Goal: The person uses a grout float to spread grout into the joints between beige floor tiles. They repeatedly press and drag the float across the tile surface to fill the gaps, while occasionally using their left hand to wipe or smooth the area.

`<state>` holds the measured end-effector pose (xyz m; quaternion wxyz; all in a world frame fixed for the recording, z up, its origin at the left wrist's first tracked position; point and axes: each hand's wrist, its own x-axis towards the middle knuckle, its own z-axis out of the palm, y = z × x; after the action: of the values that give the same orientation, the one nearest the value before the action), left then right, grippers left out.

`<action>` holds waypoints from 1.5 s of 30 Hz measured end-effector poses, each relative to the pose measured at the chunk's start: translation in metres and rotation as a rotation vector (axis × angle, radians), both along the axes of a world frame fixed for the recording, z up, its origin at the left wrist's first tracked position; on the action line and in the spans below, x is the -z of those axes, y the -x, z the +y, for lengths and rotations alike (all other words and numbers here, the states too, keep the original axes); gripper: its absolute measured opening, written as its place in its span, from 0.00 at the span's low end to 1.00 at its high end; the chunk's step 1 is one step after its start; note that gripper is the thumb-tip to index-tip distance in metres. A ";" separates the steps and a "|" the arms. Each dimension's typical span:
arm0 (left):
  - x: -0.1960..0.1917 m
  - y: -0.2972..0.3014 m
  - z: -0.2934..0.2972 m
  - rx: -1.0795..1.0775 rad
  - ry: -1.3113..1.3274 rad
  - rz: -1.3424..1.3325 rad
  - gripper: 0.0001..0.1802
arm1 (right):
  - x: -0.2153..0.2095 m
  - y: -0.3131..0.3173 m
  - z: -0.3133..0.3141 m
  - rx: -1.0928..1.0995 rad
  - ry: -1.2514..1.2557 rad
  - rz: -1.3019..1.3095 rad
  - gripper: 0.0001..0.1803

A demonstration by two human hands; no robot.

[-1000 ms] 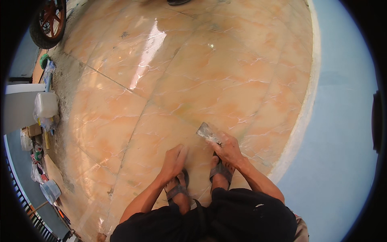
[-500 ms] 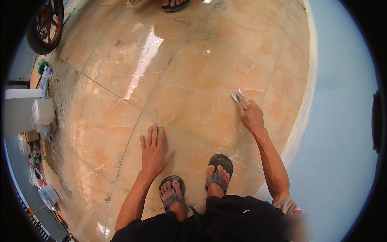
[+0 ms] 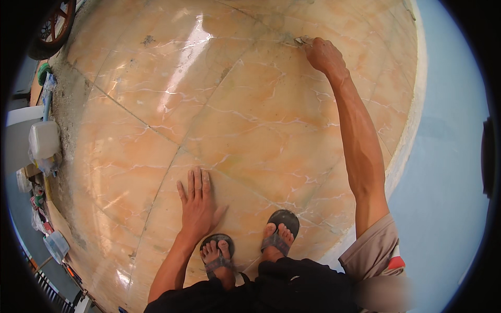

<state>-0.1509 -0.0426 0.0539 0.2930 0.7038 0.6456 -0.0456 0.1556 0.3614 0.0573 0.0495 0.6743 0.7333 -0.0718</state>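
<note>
My right arm reaches far out over the glossy orange-beige tiled floor (image 3: 250, 104). My right hand (image 3: 324, 55) is closed around a small flat scraper (image 3: 300, 40), its greyish blade pointing left at the tile surface close to a dirty joint. The scraper's grip is hidden inside my fingers. Nearer to me, my left hand (image 3: 198, 208) is planted palm down on the tiles, fingers stretched forward and thumb spread to the right. It holds nothing. Just behind it are my sandalled feet (image 3: 282, 229).
A pale blue wall (image 3: 443, 141) with a whitish lower edge runs along the right. On the left stand a wheel (image 3: 52, 28), a white plastic tub (image 3: 45, 140), a clear container (image 3: 56, 246) and assorted odds and ends beside a rough cement strip (image 3: 67, 125).
My right hand has slid forward with the scraper, from mid-floor toward the far tiles, its arm now nearly straight. My left hand remains flat on the floor. The view has shifted slightly.
</note>
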 end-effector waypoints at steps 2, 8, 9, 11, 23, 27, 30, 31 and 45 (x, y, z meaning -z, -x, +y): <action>0.000 0.001 -0.001 -0.010 -0.007 0.007 0.60 | 0.000 0.005 -0.001 0.004 -0.009 0.008 0.21; 0.002 -0.001 0.000 -0.033 -0.005 -0.042 0.60 | -0.002 0.011 0.012 -0.015 0.012 -0.044 0.19; 0.003 0.000 0.000 -0.036 -0.002 -0.041 0.60 | -0.003 0.010 0.008 -0.028 0.015 -0.059 0.19; 0.003 0.000 -0.001 -0.044 0.006 -0.041 0.60 | -0.005 0.012 0.012 -0.046 0.009 -0.077 0.18; -0.006 -0.001 -0.014 -0.068 -0.124 -0.133 0.41 | 0.006 0.004 0.026 -0.050 -0.009 -0.067 0.18; -0.001 0.017 -0.037 -0.114 -0.259 -0.245 0.14 | 0.014 0.008 0.009 -0.057 -0.039 0.034 0.18; -0.003 0.011 -0.045 -0.105 -0.278 -0.280 0.07 | 0.021 0.011 0.028 -0.034 -0.056 0.041 0.19; -0.001 0.012 -0.050 -0.082 -0.262 -0.265 0.08 | 0.018 0.020 0.032 -0.026 -0.057 0.035 0.19; -0.021 0.025 -0.071 -0.145 -0.099 -0.067 0.35 | -0.012 0.095 -0.070 -0.441 0.152 -0.018 0.22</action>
<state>-0.1761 -0.1140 0.0753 0.2818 0.6701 0.6860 0.0314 0.0609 0.2913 0.0697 0.1212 0.4929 0.8548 -0.1084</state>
